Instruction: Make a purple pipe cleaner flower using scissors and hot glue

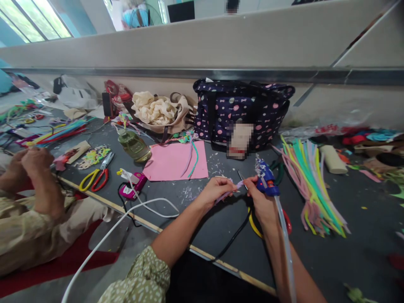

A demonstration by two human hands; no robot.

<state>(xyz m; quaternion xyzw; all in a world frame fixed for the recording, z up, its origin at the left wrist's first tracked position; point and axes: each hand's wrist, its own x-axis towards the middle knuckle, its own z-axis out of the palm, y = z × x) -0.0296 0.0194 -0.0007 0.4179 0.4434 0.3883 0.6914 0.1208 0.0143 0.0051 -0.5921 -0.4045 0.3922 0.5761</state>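
Note:
My left hand point(217, 191) is closed in a pinch on a lilac pipe cleaner point(223, 197), whose tail runs down under the fingers. The fingertips of my right hand point(257, 193) meet the same pipe cleaner's other end. A thin pointed metal tip point(240, 174) shows beside those fingertips; its tool cannot be made out. Against the right hand is a blue glue gun point(267, 182), with a long clear glue stick point(284, 235) trailing over the wrist. Whether the palm also grips the gun is hidden. Yellow and red scissor handles point(287, 222) show beneath the right forearm.
A bundle of coloured pipe cleaners point(315, 185) lies right. Pink paper point(176, 162), a bottle point(134, 145), a magenta glue gun point(133, 185) with white cord, and scissors point(99, 174) lie left. Behind stands a dark patterned bag point(240, 107). Another person's hands point(34, 162) are at far left.

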